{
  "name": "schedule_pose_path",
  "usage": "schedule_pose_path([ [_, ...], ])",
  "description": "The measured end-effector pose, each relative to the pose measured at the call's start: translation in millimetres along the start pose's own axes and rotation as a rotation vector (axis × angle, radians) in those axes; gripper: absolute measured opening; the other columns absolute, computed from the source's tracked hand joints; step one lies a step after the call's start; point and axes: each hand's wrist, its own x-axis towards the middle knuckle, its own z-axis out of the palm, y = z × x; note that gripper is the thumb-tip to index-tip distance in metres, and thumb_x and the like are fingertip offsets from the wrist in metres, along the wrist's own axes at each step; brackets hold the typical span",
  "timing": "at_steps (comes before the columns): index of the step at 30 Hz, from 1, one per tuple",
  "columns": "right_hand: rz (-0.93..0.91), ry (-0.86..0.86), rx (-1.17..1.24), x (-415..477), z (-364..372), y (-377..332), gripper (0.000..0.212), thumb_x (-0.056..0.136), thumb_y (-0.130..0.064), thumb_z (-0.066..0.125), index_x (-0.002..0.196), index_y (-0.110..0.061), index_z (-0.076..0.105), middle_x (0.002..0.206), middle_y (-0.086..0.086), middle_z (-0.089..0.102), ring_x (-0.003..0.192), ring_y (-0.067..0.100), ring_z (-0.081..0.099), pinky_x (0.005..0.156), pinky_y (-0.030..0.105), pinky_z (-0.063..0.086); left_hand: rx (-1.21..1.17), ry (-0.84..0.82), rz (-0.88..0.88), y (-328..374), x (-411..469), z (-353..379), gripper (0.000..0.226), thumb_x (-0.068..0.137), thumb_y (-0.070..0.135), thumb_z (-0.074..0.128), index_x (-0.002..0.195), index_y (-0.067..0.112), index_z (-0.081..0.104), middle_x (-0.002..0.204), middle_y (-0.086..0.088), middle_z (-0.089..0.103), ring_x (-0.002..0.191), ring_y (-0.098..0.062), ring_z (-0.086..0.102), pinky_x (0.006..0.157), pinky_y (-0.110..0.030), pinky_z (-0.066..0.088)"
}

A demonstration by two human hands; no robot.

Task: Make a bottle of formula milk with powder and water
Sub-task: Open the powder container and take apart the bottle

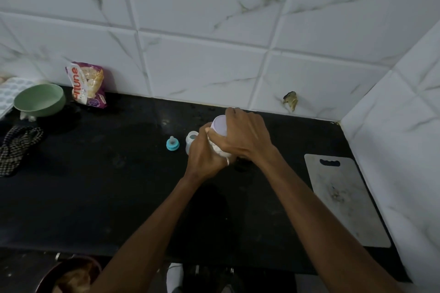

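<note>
Powder jar gripped two-handed, lid apparently being worked.

White powder-filled jar with pale lilac lid (220, 135) is clasped by left hand (204, 154) low and right hand (245, 135) on top, at counter centre. Open clear baby bottle (191, 141) just beside could be knocked over by a slip; powder spilled.

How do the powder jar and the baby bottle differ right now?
The powder jar is held in both hands, left hand and right hand; the baby bottle stands free on the black counter. The powder jar has a pale lilac lid on; the baby bottle is open, its blue teat cap lying beside it. The powder jar is tilted; the baby bottle is upright. Both are small and translucent.
</note>
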Motion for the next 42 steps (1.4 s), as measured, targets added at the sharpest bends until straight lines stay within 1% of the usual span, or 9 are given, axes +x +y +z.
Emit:
schedule_pose_path([
  [6,-0.178,-0.449,0.255,7,-37,25,0.078,0.088,-0.066,0.064,0.155,-0.041,0.032,0.157,-0.009,0.04,0.137,0.017,0.046,0.103,0.042,0.044,-0.036,-0.03,0.089,0,-6,-14,0.088,0.063,0.031,0.095,0.135,0.038,0.045,0.129,0.009,0.062,0.117,-0.005,0.063,0.096,-0.028,0.055],
  [8,-0.08,-0.45,0.205,9,-44,23,0.081,0.087,-0.077,0.055,0.153,-0.035,0.037,0.153,-0.001,0.046,0.132,0.023,0.052,0.1,0.043,0.045,-0.051,-0.035,0.077,-4,-5,-16,0.089,0.06,0.042,0.095,0.13,0.046,0.042,0.128,0.011,0.062,0.115,-0.005,0.064,0.095,-0.032,0.057],
  [12,0.016,-0.298,-0.082,14,-45,3,0.077,0.087,-0.088,0.035,0.101,-0.016,0.057,0.099,0.004,0.066,0.081,0.02,0.056,0.069,0.033,0.037,-0.012,-0.078,0.012,-6,0,-13,0.097,0.058,0.045,0.096,0.137,0.029,0.042,0.119,0.01,0.061,0.106,-0.009,0.062,0.093,-0.028,0.052],
  [16,-0.106,-0.476,0.105,18,-40,5,0.062,0.089,-0.058,0.067,0.136,-0.019,0.054,0.129,0.005,0.057,0.113,0.026,0.058,0.084,0.035,0.043,0.005,-0.092,0.012,-13,5,-12,0.099,0.057,0.044,0.096,0.139,0.034,0.043,0.124,0.012,0.062,0.108,-0.007,0.063,0.092,-0.023,0.051],
  [19,-0.13,-0.606,0.301,21,-44,9,0.081,0.086,-0.042,0.078,0.155,-0.027,0.038,0.15,0.003,0.042,0.133,0.024,0.047,0.102,0.035,0.044,0.065,-0.103,0.018,-21,11,-10,0.099,0.053,0.061,0.088,0.138,0.033,0.046,0.132,0.015,0.059,0.118,-0.008,0.064,0.097,-0.025,0.053],
  [24,0.051,-0.364,-0.04,16,-36,-8,0.082,0.088,-0.084,0.041,0.126,-0.014,0.057,0.123,0.009,0.066,0.108,0.029,0.064,0.081,0.039,0.044,0.017,-0.06,0.001,-20,11,-13,0.105,0.055,0.048,0.096,0.141,0.028,0.041,0.134,0.0,0.059,0.121,-0.017,0.06,0.101,-0.035,0.052],
  [30,-0.079,-0.597,0.306,20,-36,-1,0.08,0.091,-0.037,0.073,0.158,-0.024,0.031,0.16,0.004,0.032,0.146,0.026,0.032,0.109,0.042,0.04,0.022,-0.078,0.027,-26,13,-16,0.108,0.055,0.054,0.092,0.145,0.029,0.039,0.143,0.002,0.055,0.127,-0.015,0.059,0.104,-0.042,0.054],
  [36,0.104,-0.391,0.036,16,-26,-12,0.082,0.09,-0.083,0.038,0.13,-0.013,0.056,0.127,0.011,0.062,0.109,0.029,0.063,0.081,0.039,0.044,0.014,-0.087,0.014,-33,11,-12,0.095,0.057,0.051,0.095,0.136,0.032,0.047,0.13,0.006,0.063,0.119,-0.007,0.063,0.1,-0.033,0.055],
  [42,-0.066,-0.586,0.246,22,-24,-5,0.075,0.092,-0.039,0.071,0.156,-0.022,0.036,0.153,0.007,0.039,0.135,0.028,0.045,0.097,0.036,0.041,0.014,-0.061,0.025,-39,13,-14,0.098,0.06,0.027,0.099,0.141,0.027,0.042,0.141,-0.001,0.051,0.123,-0.013,0.052,0.097,-0.018,0.041],
])
